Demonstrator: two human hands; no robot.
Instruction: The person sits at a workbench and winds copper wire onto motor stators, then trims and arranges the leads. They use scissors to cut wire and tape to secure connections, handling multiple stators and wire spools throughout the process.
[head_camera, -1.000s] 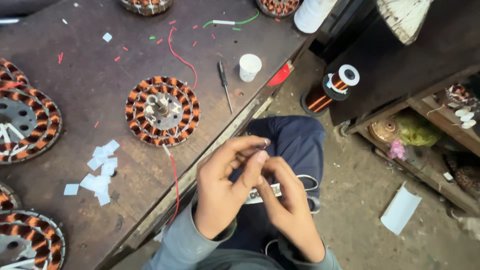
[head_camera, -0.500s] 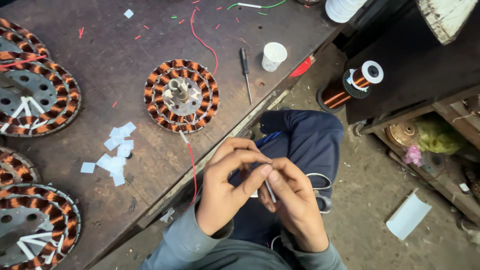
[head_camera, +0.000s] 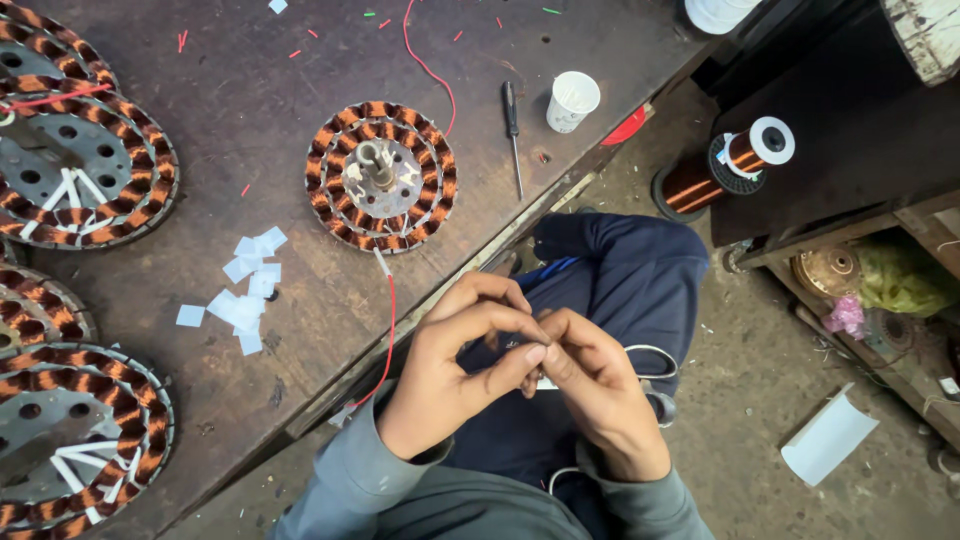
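Pinching both hands together over my lap, left hand (head_camera: 455, 375) and right hand (head_camera: 600, 395) fingertips clamped on something tiny, probably the red wire (head_camera: 388, 330) end; I'd keep them steady.

A seated person's left hand (head_camera: 450, 380) and right hand (head_camera: 600, 400) meet fingertip to fingertip over a blue-trousered lap, pinching something too small to make out. A red wire (head_camera: 391, 320) runs from a copper-wound stator (head_camera: 380, 177) on the dark workbench (head_camera: 250, 100) toward the hands. Nearby lie white paper slips (head_camera: 245, 290), a screwdriver (head_camera: 513, 135) and a white cup (head_camera: 572, 100); scissors (head_camera: 655, 365) rest on the lap.
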